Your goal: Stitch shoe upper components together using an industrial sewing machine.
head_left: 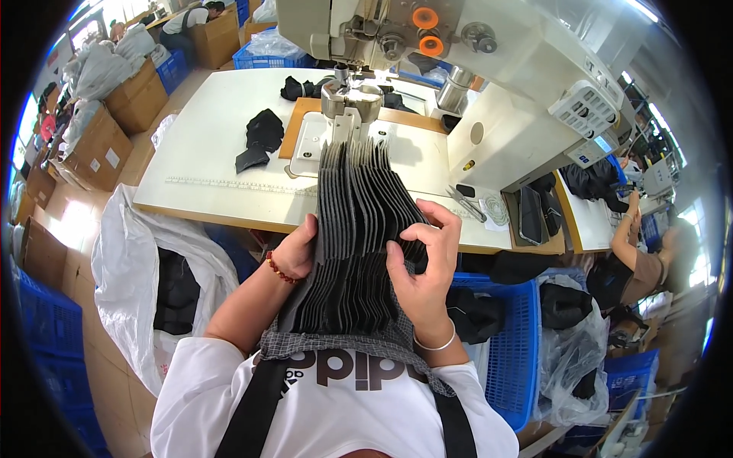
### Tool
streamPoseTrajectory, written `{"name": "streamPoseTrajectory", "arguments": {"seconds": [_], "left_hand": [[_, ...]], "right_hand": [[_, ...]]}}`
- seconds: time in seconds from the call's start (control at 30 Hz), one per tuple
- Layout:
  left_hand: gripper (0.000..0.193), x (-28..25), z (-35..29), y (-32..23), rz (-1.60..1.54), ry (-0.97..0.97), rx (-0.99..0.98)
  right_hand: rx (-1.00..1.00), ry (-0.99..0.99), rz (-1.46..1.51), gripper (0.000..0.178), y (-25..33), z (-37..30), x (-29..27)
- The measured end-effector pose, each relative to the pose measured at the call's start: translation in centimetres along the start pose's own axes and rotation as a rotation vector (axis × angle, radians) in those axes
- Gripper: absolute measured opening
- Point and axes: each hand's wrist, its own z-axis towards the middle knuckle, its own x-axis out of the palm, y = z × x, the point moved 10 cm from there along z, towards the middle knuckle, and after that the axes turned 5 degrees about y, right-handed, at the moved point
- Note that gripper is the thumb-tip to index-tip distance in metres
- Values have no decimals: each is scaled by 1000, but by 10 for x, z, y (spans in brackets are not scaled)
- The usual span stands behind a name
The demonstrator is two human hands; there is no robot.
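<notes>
A fanned stack of dark fabric pieces (355,210) spans from before the sewing machine (489,141) to the near checked apron (301,345). The left hand (296,249) braces its left side, fingers hidden, grip unclear; the right hand (429,263) curls thumb and fingertips narrowly at its right edge, pinch uncertain. Uneven pressure could splay layers; loose support could spill them off the table (202,153).
</notes>
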Motion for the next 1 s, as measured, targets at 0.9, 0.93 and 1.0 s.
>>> {"name": "streamPoseTrajectory", "arguments": {"seconds": [0.9,0.93,1.0], "left_hand": [[97,-3,9,-16,-34,68,190],[96,-3,9,-17,-46,74,204],[97,-5,8,-18,-36,75,204]], "right_hand": [[-64,76,-71,26,15,5,19],[-62,67,-65,26,16,5,19],[-43,101,-89,26,15,5,22]]}}
